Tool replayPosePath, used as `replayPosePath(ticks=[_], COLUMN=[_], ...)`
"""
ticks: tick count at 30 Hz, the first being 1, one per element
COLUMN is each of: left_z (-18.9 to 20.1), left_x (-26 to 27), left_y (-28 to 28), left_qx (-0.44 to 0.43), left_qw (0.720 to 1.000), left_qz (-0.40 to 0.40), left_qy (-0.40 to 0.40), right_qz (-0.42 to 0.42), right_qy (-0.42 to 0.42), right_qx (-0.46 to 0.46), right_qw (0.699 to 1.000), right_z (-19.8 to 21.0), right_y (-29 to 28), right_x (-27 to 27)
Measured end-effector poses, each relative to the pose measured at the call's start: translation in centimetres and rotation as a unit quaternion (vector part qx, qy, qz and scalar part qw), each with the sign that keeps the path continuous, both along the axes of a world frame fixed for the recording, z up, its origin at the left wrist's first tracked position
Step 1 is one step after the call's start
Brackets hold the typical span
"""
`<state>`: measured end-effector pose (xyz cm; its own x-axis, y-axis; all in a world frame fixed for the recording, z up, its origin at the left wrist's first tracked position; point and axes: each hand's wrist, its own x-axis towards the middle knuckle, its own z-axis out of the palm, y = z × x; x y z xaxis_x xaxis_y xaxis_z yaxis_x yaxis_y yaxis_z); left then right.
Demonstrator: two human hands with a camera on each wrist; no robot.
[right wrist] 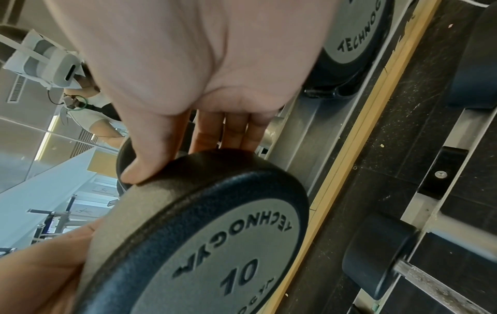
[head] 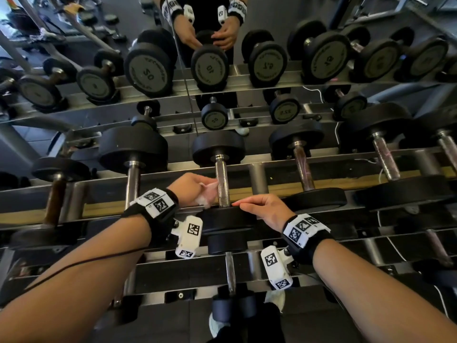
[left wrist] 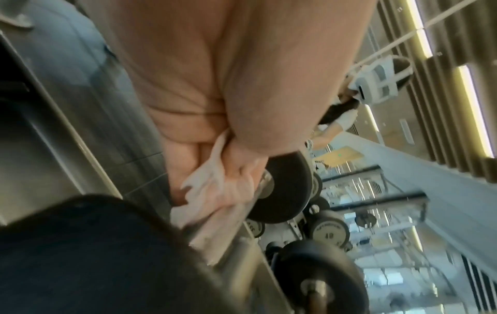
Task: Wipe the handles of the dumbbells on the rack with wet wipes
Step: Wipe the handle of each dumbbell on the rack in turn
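A dumbbell marked 10 lies across the top tier of the rack, and its knurled steel handle points away from me. My left hand grips a bunched white wet wipe and presses it against the left side of that handle. In the left wrist view, the wipe is crumpled in my fingers against the blurred handle. My right hand rests on the near black head. My straight fingers lie over the top of the head and my thumb sits on its rim.
Other dumbbells lie close on both sides, with handles to the left and right. A smaller dumbbell sits on the tier below. A mirror behind the rack reflects the dumbbells and my hands. A wooden strip runs along the rack.
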<state>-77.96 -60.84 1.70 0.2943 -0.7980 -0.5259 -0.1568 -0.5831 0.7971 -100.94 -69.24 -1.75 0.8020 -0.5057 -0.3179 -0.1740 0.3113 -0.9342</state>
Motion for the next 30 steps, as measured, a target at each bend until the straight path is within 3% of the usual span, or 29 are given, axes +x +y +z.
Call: replayPosePath(ticks=[2, 4, 10, 15, 19, 20, 22, 24, 25, 30], left_z=[0.1, 0.6, 0.7, 1.2, 1.9, 2.0, 2.1, 2.2, 2.3, 1.0], left_x=[0.7, 0.5, -2.8, -2.4, -1.7, -1.4, -0.9, -1.0, -1.2, -3.0], left_y=[-0.8, -1.5, -2.7, -0.7, 1.2, 1.3, 1.2, 0.6, 0.1, -2.7], left_qx=[-0.04, -0.079, -0.06, -0.015, 0.032, 0.021, -0.039, -0.112, -0.13, -0.073], left_qw=[0.993, 0.983, 0.984, 1.0, 0.99, 0.99, 0.998, 0.985, 0.979, 0.993], left_qz=[0.107, 0.164, 0.146, 0.022, -0.11, -0.109, -0.014, 0.13, 0.157, 0.092], left_qy=[0.021, 0.004, 0.077, -0.016, -0.079, -0.084, -0.05, -0.013, -0.003, -0.027], right_qz=[0.001, -0.004, -0.021, -0.025, -0.028, -0.027, -0.027, -0.032, -0.033, -0.038], right_qy=[0.008, 0.014, -0.002, 0.0, -0.003, -0.001, 0.006, 0.009, 0.007, 0.002], right_qx=[-0.004, -0.016, -0.013, -0.011, -0.005, -0.012, -0.026, -0.033, -0.029, -0.014], right_qw=[1.0, 1.0, 1.0, 1.0, 1.0, 1.0, 0.999, 0.999, 0.999, 0.999], right_z=[0.0, -0.2, -0.2, -0.2, -0.1, 0.0, 0.0, 0.1, 0.1, 0.2], right_y=[0.0, 0.1, 0.5, 0.6, 0.7, 0.7, 0.8, 0.9, 1.0, 1.2], right_x=[-0.1, -0.2, -0.2, -0.1, -0.1, -0.1, -0.2, -0.3, -0.4, -0.4])
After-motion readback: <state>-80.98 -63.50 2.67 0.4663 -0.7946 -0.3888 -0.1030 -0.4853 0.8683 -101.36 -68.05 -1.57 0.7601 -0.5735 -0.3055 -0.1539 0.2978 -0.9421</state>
